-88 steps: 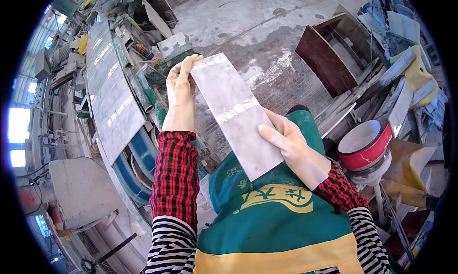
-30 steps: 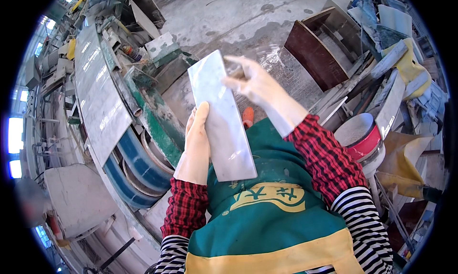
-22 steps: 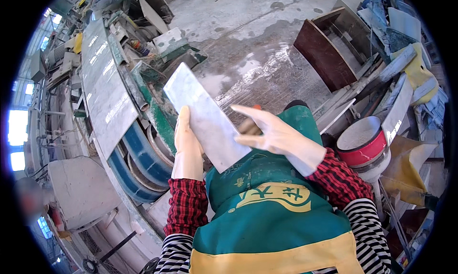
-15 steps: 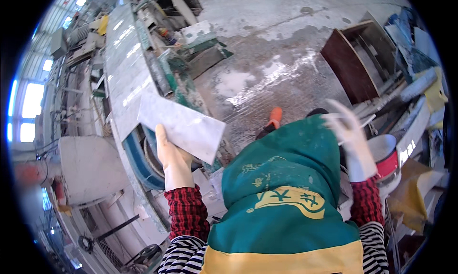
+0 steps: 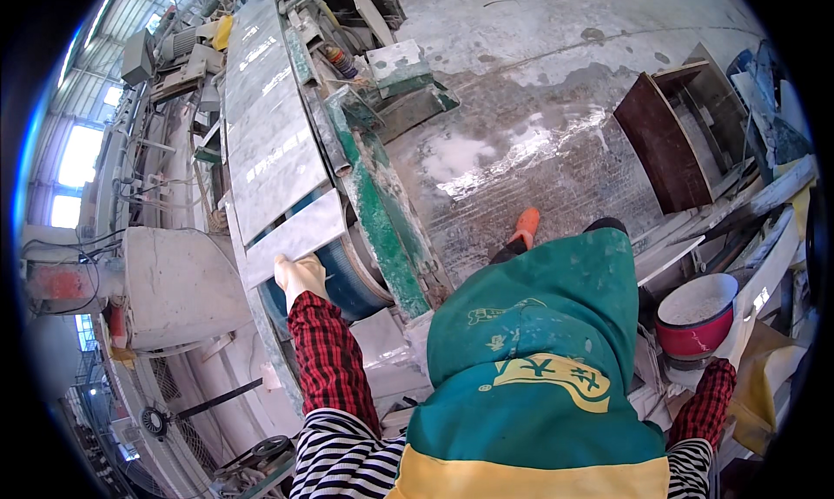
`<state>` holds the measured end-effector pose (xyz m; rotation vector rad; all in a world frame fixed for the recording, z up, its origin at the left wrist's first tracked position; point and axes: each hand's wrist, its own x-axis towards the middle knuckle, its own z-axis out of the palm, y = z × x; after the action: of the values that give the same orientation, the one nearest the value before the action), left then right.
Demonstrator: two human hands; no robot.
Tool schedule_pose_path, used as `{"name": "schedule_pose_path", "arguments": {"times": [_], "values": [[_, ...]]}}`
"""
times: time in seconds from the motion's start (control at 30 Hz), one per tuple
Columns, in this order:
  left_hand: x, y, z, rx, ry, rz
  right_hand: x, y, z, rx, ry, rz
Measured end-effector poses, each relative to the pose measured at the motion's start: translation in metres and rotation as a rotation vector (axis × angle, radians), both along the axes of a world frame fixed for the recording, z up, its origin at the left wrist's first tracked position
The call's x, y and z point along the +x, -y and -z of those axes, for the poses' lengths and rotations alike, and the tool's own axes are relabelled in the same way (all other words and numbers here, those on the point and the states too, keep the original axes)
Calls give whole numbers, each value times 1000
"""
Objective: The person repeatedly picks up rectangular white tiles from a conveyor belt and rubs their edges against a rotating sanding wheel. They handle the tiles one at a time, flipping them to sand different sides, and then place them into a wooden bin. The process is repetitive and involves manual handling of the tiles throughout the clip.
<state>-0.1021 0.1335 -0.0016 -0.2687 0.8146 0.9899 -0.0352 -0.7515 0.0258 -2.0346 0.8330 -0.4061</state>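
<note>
Lying flat at the near end of the belt (image 5: 261,125), a grey tile (image 5: 291,237) is being held at its near edge by the gloved left hand (image 5: 300,277); the right hand's (image 5: 743,332) grip cannot be told, beside a red bucket (image 5: 695,321)

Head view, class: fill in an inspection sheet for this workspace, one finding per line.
Surface: long grey conveyor bed carrying pale stone slabs.
Job's things: grey stone tile lying flat at the conveyor's near end.
Clutter: red bucket of pale powder; brown wooden crate; boards and scraps on the right.
Hands: left hand, gloved, touches the tile's near edge; right hand hangs by the bucket, holding nothing I can see.
Cables: thin lines near the grey motor housing.
Surroundings: wet concrete floor; bright windows on the left.
</note>
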Motion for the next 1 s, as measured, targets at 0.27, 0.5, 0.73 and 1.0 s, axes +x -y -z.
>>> {"name": "schedule_pose_path", "arguments": {"times": [0.27, 0.5, 0.73, 1.0], "values": [[-7, -48, 31, -672, 815, -343, 1, 20, 14, 229, 82, -22], [26, -22, -2, -859, 1258, -998, 8, 4, 18, 92, 62, 117], [-5, -83, 54, -314, 581, -230, 20, -70, -40, -275, -413, 228], [-21, -68, 26, 619, -984, 676, 17, -42, -23, -480, -520, 248]]}}
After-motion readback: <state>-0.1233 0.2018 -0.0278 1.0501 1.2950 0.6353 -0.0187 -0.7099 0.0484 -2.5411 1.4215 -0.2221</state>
